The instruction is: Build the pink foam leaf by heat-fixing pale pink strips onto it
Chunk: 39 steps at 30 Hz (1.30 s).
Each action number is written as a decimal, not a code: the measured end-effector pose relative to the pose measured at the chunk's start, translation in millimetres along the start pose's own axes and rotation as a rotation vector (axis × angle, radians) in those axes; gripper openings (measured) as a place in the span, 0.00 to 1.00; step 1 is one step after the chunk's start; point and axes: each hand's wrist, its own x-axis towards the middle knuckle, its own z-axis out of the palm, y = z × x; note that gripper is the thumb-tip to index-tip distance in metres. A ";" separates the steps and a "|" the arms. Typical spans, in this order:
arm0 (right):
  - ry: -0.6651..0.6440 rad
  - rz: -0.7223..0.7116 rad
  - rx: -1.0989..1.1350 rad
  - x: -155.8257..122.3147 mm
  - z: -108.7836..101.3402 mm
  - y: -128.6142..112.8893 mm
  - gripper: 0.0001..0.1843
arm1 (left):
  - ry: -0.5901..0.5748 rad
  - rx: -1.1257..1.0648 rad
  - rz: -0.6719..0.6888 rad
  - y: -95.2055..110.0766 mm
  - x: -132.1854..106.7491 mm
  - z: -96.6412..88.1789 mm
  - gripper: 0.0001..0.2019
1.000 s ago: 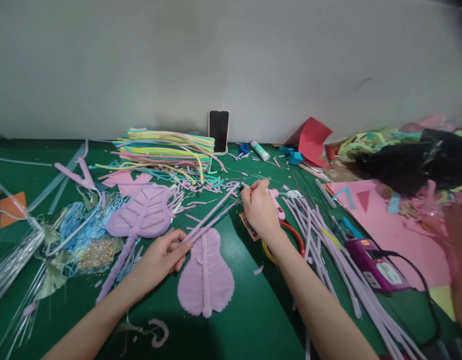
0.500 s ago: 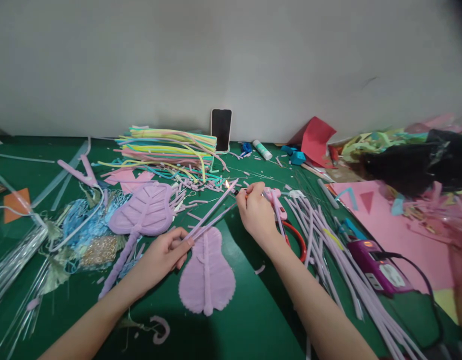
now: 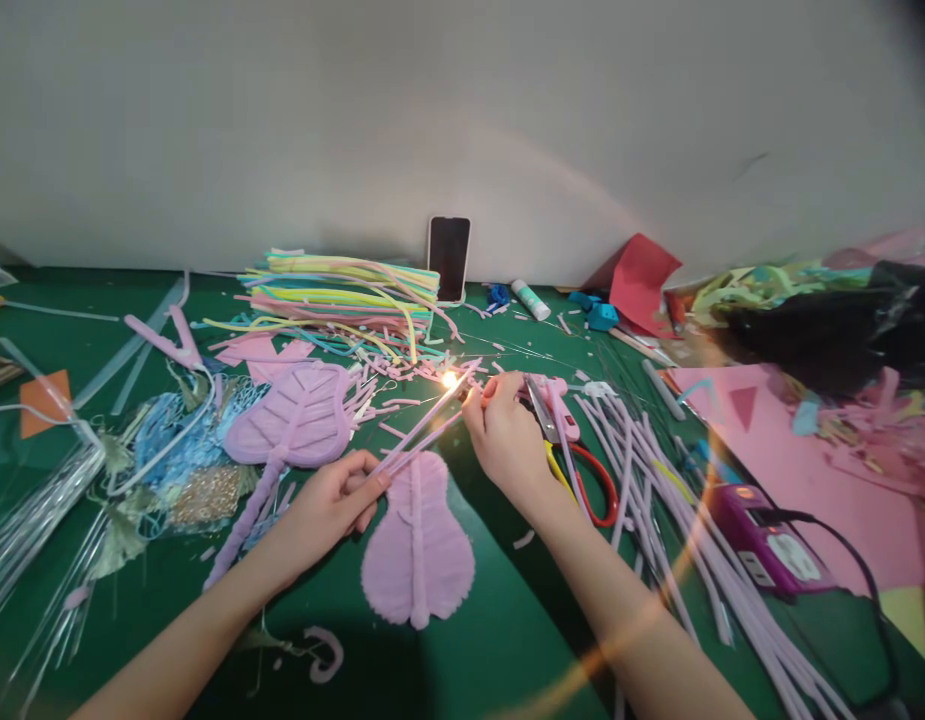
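Lilac stems [image 3: 421, 430] lit at the tips — flame [image 3: 449, 380] just touching.
L hand [image 3: 331, 510] pinches their lower ends over the lilac leaf [image 3: 417, 545] on the green table [image 3: 507, 620]; R hand [image 3: 503, 435] is clenched round a small lighter [image 3: 473, 393]. I'd keep it brief, tips only — loose scraps [image 3: 402, 375] lie v. near.

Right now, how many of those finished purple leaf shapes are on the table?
2. One purple leaf lies just beyond the left hand, by the blue clutter; the other leaf lies on the green table right of that hand. Others may be hidden under clutter.
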 end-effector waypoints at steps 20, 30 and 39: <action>-0.069 -0.094 -0.050 -17.8 11.8 -11.9 0.09 | 0.015 -0.017 -0.020 -3.8 1.3 -1.2 0.17; -0.101 -0.162 -0.002 -26.8 16.1 -19.7 0.09 | 0.021 -0.023 -0.009 -3.0 0.9 -1.1 0.17; -0.125 -0.148 -0.015 -26.7 17.0 -20.7 0.09 | 0.032 -0.021 -0.022 0.2 0.1 -0.2 0.17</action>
